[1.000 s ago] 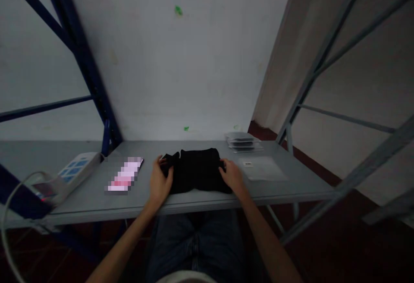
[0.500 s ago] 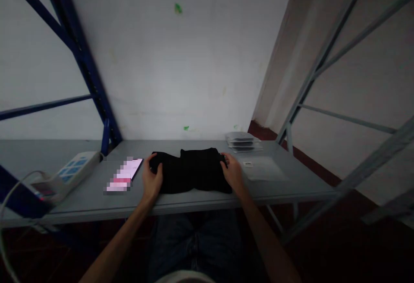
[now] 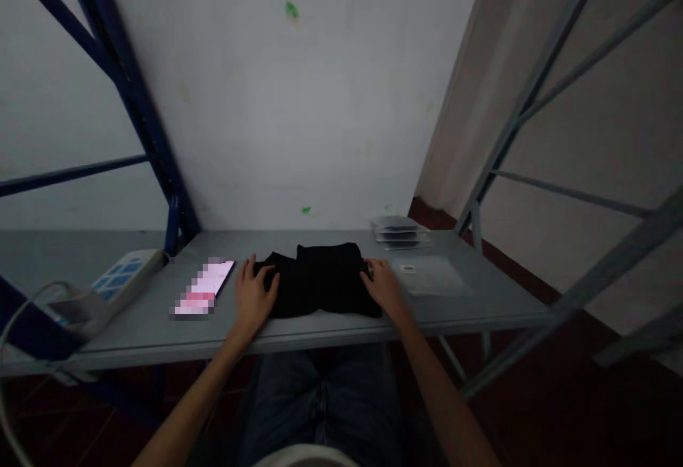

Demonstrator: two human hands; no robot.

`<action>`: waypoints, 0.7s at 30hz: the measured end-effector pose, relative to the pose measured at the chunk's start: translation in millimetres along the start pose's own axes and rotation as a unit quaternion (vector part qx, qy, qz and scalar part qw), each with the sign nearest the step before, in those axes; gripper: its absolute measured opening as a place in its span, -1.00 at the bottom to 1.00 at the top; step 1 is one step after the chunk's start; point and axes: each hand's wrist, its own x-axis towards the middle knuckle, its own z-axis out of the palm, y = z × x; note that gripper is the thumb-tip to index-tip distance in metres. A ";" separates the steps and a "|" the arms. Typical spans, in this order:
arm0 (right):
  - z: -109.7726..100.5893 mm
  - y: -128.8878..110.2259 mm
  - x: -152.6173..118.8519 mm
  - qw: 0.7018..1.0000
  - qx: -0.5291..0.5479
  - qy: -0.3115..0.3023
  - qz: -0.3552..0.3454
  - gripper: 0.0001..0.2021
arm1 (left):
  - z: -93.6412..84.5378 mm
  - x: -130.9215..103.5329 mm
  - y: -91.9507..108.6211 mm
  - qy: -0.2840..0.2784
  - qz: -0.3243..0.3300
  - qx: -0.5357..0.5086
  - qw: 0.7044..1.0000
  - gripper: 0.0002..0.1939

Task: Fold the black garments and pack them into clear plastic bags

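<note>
A folded piece of black cloth [image 3: 320, 282], perhaps a garment, lies near the front edge of the grey table. My left hand [image 3: 255, 300] rests at its left end with the fingers spread, the thumb reaching over the fabric. At the opposite end, my right hand [image 3: 385, 287] has the cloth's right edge between thumb and fingers. Just beyond that hand lies a flat clear plastic bag [image 3: 440, 278] with a small white label [image 3: 408, 268]. The dark fabric hides its own folds.
A phone [image 3: 205, 287] with a lit, pixelated screen lies left of the cloth. Farther left is a white power strip [image 3: 120, 282] with a cable. Several flat packets [image 3: 400, 232] are stacked at the back right. Blue posts [image 3: 144, 118] and grey posts [image 3: 512, 139] flank the table [image 3: 250, 239].
My left hand has moved slightly right, its fingers spreading over the cloth, and the cloth's left end has drawn inward. My right hand stays at the right edge, its fingers slightly shifted.
</note>
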 end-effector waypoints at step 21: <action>-93.6 8.6 -5.1 0.911 0.169 -0.359 -0.112 -0.72 | -55.7 31.1 5.7 -0.215 0.094 -0.063 0.970 -0.81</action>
